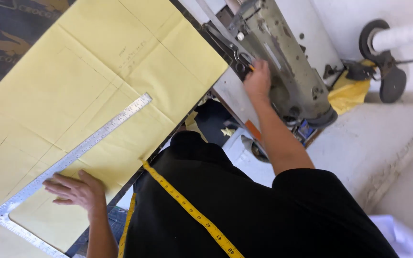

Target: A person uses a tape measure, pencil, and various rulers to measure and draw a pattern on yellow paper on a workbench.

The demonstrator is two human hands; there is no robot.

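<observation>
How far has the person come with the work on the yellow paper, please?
Done: the yellow paper lies spread out with several pencil lines ruled on it. In hand: the left hand rests flat on the metal square ruler and the paper, while the right hand reaches to black scissors beside the sewing machine. Left: the paper looks uncut.

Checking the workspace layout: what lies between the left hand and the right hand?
In the head view, between the left hand and right hand lie yellow paper, a steel square and the table edge.
</observation>
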